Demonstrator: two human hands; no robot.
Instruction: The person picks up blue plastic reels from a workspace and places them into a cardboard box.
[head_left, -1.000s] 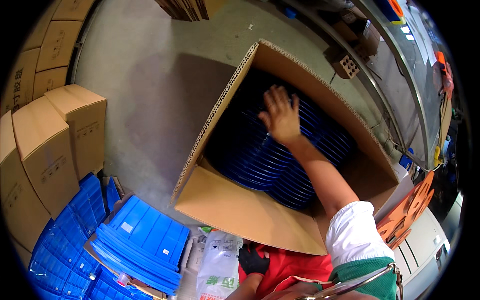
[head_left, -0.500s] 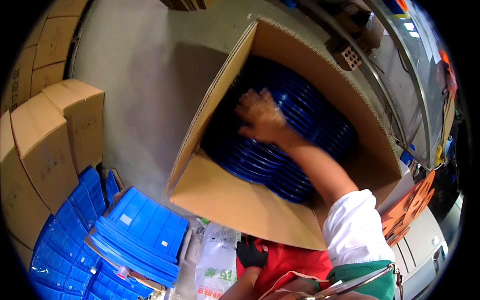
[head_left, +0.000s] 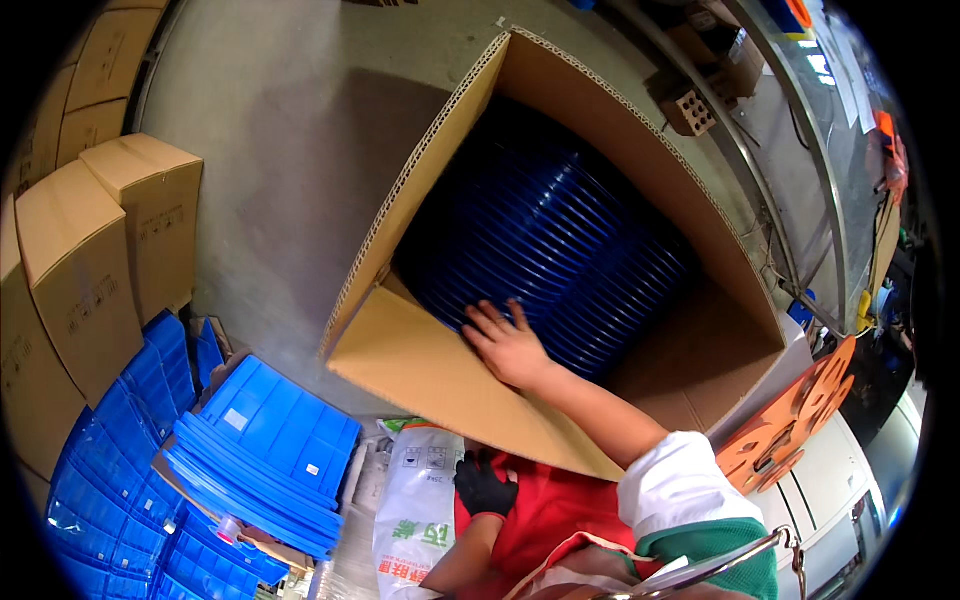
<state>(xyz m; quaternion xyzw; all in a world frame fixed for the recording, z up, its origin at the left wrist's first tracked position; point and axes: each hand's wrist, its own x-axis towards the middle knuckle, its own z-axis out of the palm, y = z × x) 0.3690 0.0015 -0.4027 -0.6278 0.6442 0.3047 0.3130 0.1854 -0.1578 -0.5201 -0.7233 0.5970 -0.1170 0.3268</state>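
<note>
A large open cardboard box [head_left: 470, 395] takes up the middle of the view. Inside it, glossy dark-blue round plastic pieces [head_left: 560, 230] are nested in rows, their rims forming close ridges; their exact kind is hard to tell. My bare right hand [head_left: 508, 348] is open, fingers spread, over the box's near inner wall at the lower edge of the blue pieces, grasping nothing. Down by the red apron [head_left: 540, 510] on my body, my left hand [head_left: 487, 487] wears a black glove. It holds nothing visible, its fingers apart beside a white printed sack [head_left: 420, 500].
Blue plastic panels [head_left: 270, 430] lie stacked at lower left, beside more blue plastic parts [head_left: 110, 480]. Tall closed cartons [head_left: 85, 220] line the left. To the right stand a metal frame [head_left: 760, 170], orange cut-out discs [head_left: 790, 420] and a perforated brick [head_left: 690, 112].
My right hand has drawn back toward me from above the blue pieces to their near edge, baring the rows. The view has shifted slightly; my left hand stays by the apron.
</note>
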